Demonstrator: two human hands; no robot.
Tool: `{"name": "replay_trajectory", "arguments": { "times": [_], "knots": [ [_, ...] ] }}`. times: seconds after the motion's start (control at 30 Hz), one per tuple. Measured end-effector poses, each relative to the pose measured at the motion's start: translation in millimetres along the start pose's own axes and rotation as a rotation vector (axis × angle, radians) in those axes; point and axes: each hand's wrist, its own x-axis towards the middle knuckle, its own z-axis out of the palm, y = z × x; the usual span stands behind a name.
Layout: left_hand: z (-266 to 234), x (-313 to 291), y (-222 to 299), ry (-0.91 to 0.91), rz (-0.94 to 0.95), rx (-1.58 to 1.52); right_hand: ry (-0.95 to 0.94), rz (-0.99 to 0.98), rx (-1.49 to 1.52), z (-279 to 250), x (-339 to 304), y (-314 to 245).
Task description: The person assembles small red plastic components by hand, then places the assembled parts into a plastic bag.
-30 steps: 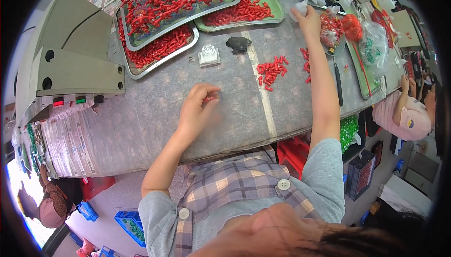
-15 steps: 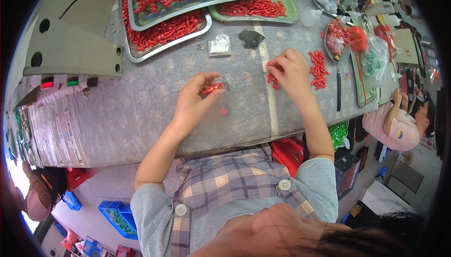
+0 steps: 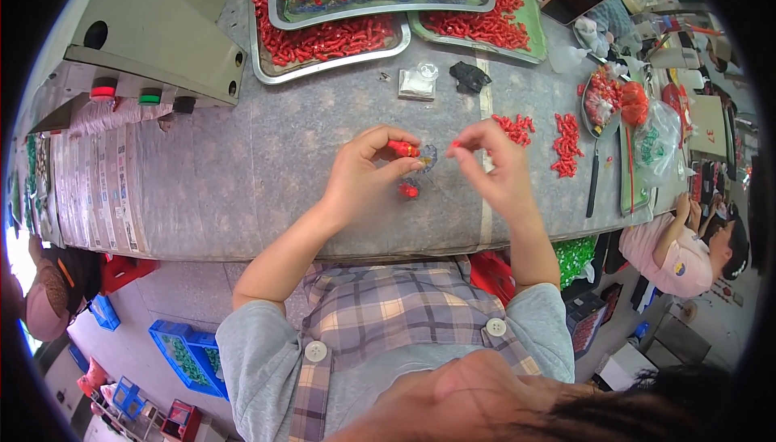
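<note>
My left hand [image 3: 362, 169] is closed, fingers and thumb pinching a small red piece with gold bands [image 3: 402, 149]. At its end shows a clear bluish part [image 3: 428, 157]. Just below, near the thumb, is another red piece [image 3: 410, 190] with a clear bluish rim; what supports it I cannot make out. My right hand [image 3: 497, 171] pinches a tiny red piece [image 3: 456, 144] between thumb and forefinger, a short gap from the clear part. Behind that hand lies a small pile of red pieces [image 3: 515, 129], with a second pile [image 3: 567, 147] farther right.
Metal trays [image 3: 339, 58] and a green tray [image 3: 517, 52] heaped with red pieces stand at the back. A grey machine [image 3: 162, 38] with buttons is at the left. Beyond the piles are a black-handled pan [image 3: 592, 183] and a plastic bag [image 3: 656, 139]. A co-worker [image 3: 675, 252] sits right.
My right hand has left the nearer red pile and come left toward my left hand, a tiny red piece in its fingers. My left hand keeps its hold. The view has shifted slightly.
</note>
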Motion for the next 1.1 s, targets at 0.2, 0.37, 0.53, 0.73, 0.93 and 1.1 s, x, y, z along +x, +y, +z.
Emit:
{"name": "replay_trajectory", "arguments": {
  "times": [0.2, 0.37, 0.53, 0.73, 0.93, 1.1],
  "knots": [
    [-2, 0, 2, -0.030, -0.040, -0.151, -0.054, -0.007, 0.015, 17, -1, -2],
    [-3, -1, -1, -0.179, -0.057, -0.298, 0.019, -0.204, -0.136, 15, 2, -5],
    [-2, 1, 3, -0.192, 0.036, -0.071, 0.022, -0.363, -0.291, 16, 1, -5],
    [-4, -1, -4, -0.276, -0.073, -0.276, -0.096, -0.159, -0.083, 9, 3, -5],
    [-2, 2, -1, -0.179, -0.160, -0.289, -0.190, -0.198, -0.151, -2, 31, -5],
    [-4, 6, -5, -0.109, -0.153, -0.377, -0.167, -0.393, -0.747, -18, 86, 4]
  ]
}}
